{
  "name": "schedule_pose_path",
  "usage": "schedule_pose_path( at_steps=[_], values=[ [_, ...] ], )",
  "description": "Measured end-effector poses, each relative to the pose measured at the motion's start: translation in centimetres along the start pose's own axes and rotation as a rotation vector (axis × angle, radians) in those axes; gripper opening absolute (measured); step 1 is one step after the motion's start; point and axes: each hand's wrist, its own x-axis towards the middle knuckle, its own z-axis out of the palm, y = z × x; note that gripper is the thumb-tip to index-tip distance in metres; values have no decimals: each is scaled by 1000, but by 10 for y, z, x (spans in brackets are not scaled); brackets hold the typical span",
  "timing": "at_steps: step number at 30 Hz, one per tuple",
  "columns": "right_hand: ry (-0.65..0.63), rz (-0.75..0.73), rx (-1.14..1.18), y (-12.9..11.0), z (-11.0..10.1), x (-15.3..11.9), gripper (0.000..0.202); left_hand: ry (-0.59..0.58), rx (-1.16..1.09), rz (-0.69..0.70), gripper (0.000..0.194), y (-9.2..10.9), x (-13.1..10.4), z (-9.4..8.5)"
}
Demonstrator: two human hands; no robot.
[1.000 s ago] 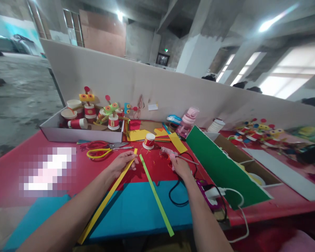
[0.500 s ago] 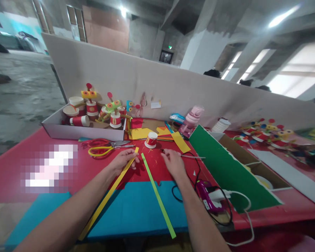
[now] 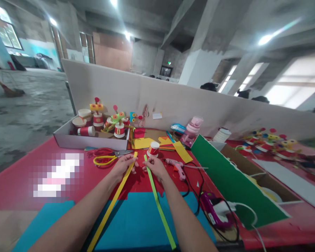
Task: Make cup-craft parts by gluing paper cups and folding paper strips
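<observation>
My left hand is closed on the upper end of a long yellow paper strip, which trails down toward me. Across from it, my right hand pinches the top end of a green paper strip. The two strip ends are close together but apart. Just beyond my hands stands an upside-down red and white paper cup. A pink glue gun lies on the red tabletop right of my right hand. Yellow-handled scissors rest left of my left hand.
A white box at the back left holds cups and cup figures. Cut yellow paper lies behind the cup. A green-sided box and a purple power strip with cables stand at the right. Blue sheet covers the near edge.
My right hand has left the glue gun, moved left and taken the top end of the green strip. My left hand still holds the yellow strip. The head view has tilted up.
</observation>
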Motion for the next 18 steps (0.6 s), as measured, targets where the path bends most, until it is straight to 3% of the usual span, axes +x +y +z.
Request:
schedule_pose_path(
  at_steps=[3, 6, 9, 14, 18],
  values=[
    [-70, 35, 453, 4, 10, 0, 39, 10, 1, -8, 30, -4, 2, 0],
    [-84, 102, 638, 10, 13, -2, 40, 22, 15, -25, 30, -9, 3, 1],
    [-148, 157, 712, 12, 10, -3, 44, 38, 37, -25, 29, -9, 1, 3],
    [-289, 234, 718, 10, 5, -3, 24, 41, 114, -38, 29, -5, -2, 7],
    [-310, 306, 704, 7, 0, -3, 47, 69, 170, -39, 32, -7, 0, 6]
  ],
)
